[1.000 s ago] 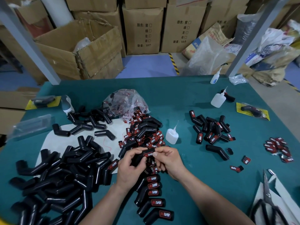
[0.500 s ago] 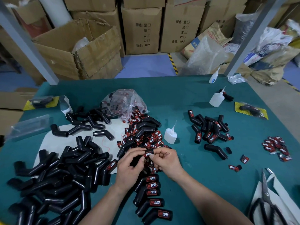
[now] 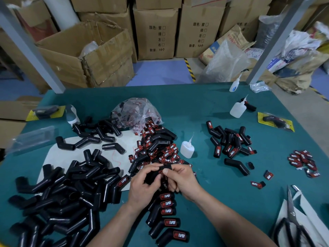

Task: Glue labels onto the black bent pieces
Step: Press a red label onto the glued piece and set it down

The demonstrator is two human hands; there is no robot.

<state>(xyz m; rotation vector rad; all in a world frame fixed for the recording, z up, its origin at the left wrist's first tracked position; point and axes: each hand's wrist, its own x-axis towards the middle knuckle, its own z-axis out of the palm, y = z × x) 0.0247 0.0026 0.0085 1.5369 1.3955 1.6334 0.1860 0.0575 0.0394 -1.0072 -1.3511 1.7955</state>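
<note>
My left hand (image 3: 142, 186) and my right hand (image 3: 181, 180) meet over the table's middle, both gripping one black bent piece (image 3: 154, 176). My right thumb presses a red label (image 3: 161, 172) onto it. A heap of unlabelled black bent pieces (image 3: 58, 198) fills the near left. A row of labelled pieces (image 3: 169, 222) marked TAPER lies just below my hands. Loose red-and-black labels (image 3: 160, 152) are piled behind my hands. A small white glue bottle (image 3: 187, 148) stands upright beside that pile.
A second group of labelled pieces (image 3: 229, 143) lies to the right, with more labels (image 3: 302, 161) farther right. Scissors (image 3: 292, 221) rest at the near right edge. Two more glue bottles (image 3: 237, 109) stand at the back right. A clear bag of labels (image 3: 137, 113) sits mid-back.
My hands have turned the held piece and closed tighter around it. My right thumb now covers most of the label that showed plainly before.
</note>
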